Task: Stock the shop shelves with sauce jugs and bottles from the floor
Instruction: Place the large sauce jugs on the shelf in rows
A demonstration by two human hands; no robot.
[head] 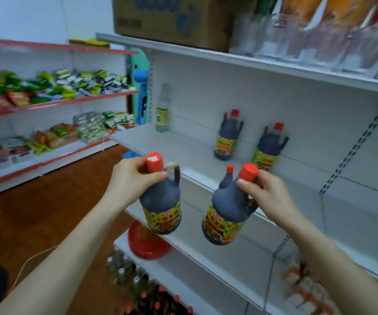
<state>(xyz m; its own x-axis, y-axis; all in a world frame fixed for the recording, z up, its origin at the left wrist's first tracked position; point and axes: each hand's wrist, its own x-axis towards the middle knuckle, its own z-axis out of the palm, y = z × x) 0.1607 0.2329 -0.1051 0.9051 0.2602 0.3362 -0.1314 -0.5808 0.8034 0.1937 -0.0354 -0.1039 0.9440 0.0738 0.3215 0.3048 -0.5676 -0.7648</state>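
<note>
Two jugs held just off the front edge of the shelf (183, 142).
Left hand (135, 178) grips left jug (160, 201) by its neck and right hand (263, 192) grips right jug (226, 214) under the cap, likely to stand them upright beside the back jugs (226, 137).

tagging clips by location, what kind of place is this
Most likely a small grocery shop: white metal shelving with two sauce jugs standing on it, red-edged shelves piled with packaged snacks to the left, and a cardboard carton on the top shelf.
</note>
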